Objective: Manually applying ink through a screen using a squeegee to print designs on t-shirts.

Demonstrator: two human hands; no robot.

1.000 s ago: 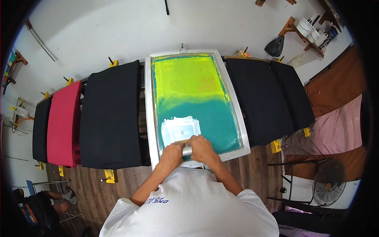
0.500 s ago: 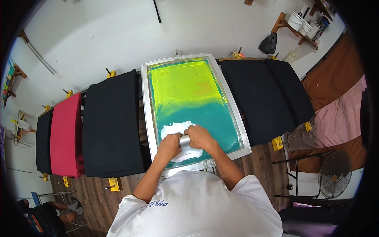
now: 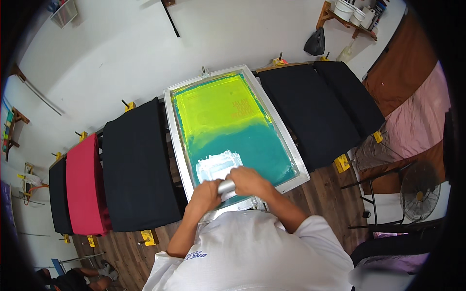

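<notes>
In front of me lies a screen-printing frame (image 3: 176, 126) with a pale metal rim. Its mesh (image 3: 242, 138) is teal on the near half and yellow-green on the far half, with small lettering toward the far right. White ink (image 3: 213, 165) is spread in a patch near the close end. My left hand (image 3: 205, 195) and my right hand (image 3: 247, 182) are both wrapped round the silver handle of a squeegee (image 3: 226, 187), at the near edge of the ink. The squeegee's blade is hidden under my hands.
Cloth-covered boards flank the frame: black (image 3: 136, 169) and red (image 3: 87, 184) on the left, black (image 3: 310, 116) on the right. Yellow brackets (image 3: 341, 164) stick out at their ends. A fan (image 3: 420, 191) stands at right. A person's legs (image 3: 94, 276) show lower left.
Both hands have drawn the squeegee toward me, down the screen. More of the white ink patch shows beyond it. The whole view has tilted and shifted a little.
</notes>
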